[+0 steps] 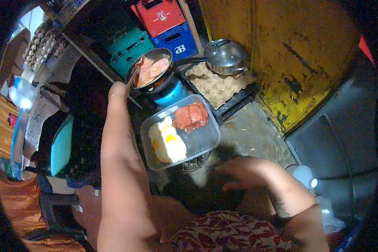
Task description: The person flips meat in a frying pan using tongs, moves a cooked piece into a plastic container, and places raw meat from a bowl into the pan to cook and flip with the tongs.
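Note:
A frying pan (157, 79) of pink meat slices (151, 69) sits on a burner over a blue gas canister (171, 93). At its left rim, my left hand (120, 89) is closed on a thin brown utensil (133, 77) that reaches into the pan; the fingers are mostly hidden. Below the pan is a clear plastic container (214, 140), with fried eggs (167, 140) on one side and stacked reddish meat slices (191, 117) on the other. Right of the container, my right hand (243, 170) hovers low, blurred and partly shadowed, fingers apart and holding nothing.
A lidded pot (224, 56) and a cardboard egg tray (214, 86) rest on the stove at the right. Red (159, 17), blue (178, 42) and green crates (130, 50) stack behind the pan. A yellow worn panel (290, 63) stands right. A white jug (304, 178) stands lower right.

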Demonstrator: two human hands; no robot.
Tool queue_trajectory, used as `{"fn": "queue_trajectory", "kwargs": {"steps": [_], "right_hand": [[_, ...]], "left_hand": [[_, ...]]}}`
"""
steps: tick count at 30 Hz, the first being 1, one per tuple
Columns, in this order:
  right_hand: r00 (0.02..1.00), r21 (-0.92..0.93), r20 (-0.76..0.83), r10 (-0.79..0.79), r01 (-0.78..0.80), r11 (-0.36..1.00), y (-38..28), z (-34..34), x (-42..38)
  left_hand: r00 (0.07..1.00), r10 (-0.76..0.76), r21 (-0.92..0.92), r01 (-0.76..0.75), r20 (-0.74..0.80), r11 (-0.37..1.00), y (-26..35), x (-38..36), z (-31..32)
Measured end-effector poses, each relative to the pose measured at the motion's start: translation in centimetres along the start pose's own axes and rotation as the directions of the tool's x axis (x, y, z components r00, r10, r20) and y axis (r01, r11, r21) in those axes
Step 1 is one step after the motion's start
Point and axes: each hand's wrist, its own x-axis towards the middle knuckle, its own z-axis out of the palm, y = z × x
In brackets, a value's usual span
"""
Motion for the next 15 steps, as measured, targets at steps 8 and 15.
{"fn": "queue_trajectory", "kwargs": {"steps": [8,15], "right_hand": [[1.0,-0.051,-0.006,0.006,-0.006,0.999,0.0,0.4,0.0],[1.0,-0.09,-0.014,0.002,-0.003,0.996,-0.6,0.7,-0.8]], "left_hand": [[0.983,0.148,0.182,-0.126,-0.108,0.975,0.2,-2.5,-1.0],[0.966,0.15,0.188,-0.111,-0.21,0.976,-0.6,-7.8,-3.8]]}}
